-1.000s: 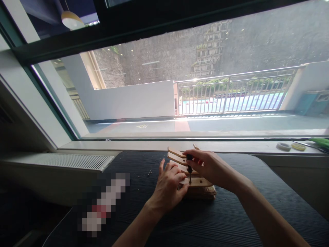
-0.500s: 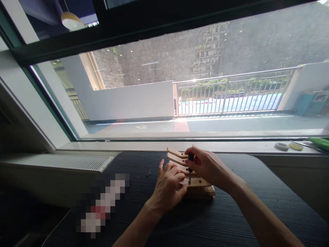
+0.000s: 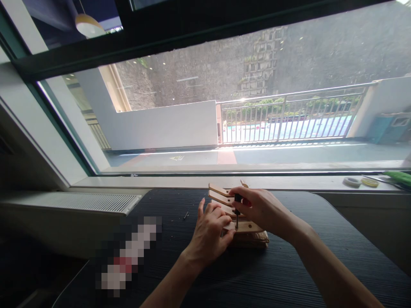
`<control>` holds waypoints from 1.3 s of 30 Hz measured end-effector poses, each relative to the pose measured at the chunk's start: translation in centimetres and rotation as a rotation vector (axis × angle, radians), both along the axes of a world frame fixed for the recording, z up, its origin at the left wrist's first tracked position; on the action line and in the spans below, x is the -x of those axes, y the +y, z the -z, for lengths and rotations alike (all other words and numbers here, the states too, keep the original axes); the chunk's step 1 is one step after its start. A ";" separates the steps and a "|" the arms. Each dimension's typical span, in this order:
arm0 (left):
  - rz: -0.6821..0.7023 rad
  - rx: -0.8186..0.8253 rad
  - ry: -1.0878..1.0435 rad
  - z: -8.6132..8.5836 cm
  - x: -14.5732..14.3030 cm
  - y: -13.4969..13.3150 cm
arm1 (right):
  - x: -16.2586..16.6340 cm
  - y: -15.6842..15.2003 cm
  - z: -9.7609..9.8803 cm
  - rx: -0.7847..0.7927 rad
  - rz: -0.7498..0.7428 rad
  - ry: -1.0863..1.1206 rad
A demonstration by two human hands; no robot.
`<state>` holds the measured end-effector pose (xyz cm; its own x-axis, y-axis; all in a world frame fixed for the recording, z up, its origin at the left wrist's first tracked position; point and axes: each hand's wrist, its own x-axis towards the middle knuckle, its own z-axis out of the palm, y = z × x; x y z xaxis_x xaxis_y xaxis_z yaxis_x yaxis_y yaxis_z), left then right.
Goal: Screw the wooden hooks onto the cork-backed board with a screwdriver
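Note:
A small wooden assembly (image 3: 248, 237) of several light slats on a block rests on the dark table (image 3: 257, 278) near the window. My right hand (image 3: 261, 209) is closed round a short screwdriver (image 3: 236, 209) with a black and red handle, held upright, its tip on the nearest slat (image 3: 245, 226). My left hand (image 3: 210, 233) rests against the left side of the assembly, fingers curled and pressing on the slat's end.
A loose screw (image 3: 186, 215) lies on the table left of my hands. A blurred patch (image 3: 128, 256) covers something at the table's left. Tape rolls (image 3: 359, 182) and a green object (image 3: 400, 177) sit on the windowsill at right. A radiator grille (image 3: 96, 202) is at left.
My right hand's fingers have shifted slightly on the screwdriver handle; the tool stays upright on the same slat. My left hand has not moved.

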<state>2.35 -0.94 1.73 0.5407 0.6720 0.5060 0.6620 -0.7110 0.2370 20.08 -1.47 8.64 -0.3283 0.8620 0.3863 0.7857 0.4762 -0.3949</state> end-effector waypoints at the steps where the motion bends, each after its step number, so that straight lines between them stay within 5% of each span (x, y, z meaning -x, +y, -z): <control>1: 0.001 0.001 0.002 0.0 0.0 0.0 | 0.0 0.1 0.1 -0.009 0.018 -0.010; 6: -0.012 0.000 0.013 -0.1 -0.1 -0.1 | 0.1 0.3 0.3 -0.035 0.044 -0.023; 14: -0.012 0.007 0.011 0.1 0.0 0.0 | 0.6 -0.6 -0.4 0.002 -0.154 0.076; 25: -0.009 0.005 0.014 0.0 -0.1 0.0 | 0.0 0.5 0.4 -0.048 0.046 -0.008; 34: -0.011 0.001 0.010 0.1 -0.1 0.1 | 0.5 -0.6 -0.3 -0.013 -0.083 0.038; 39: -0.011 0.004 0.010 0.0 0.0 0.0 | -0.1 -0.1 -0.2 0.003 -0.023 0.026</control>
<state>2.39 -0.98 1.70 0.5384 0.6796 0.4982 0.6719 -0.7031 0.2329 20.18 -1.52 8.79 -0.3381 0.8556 0.3921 0.7639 0.4928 -0.4166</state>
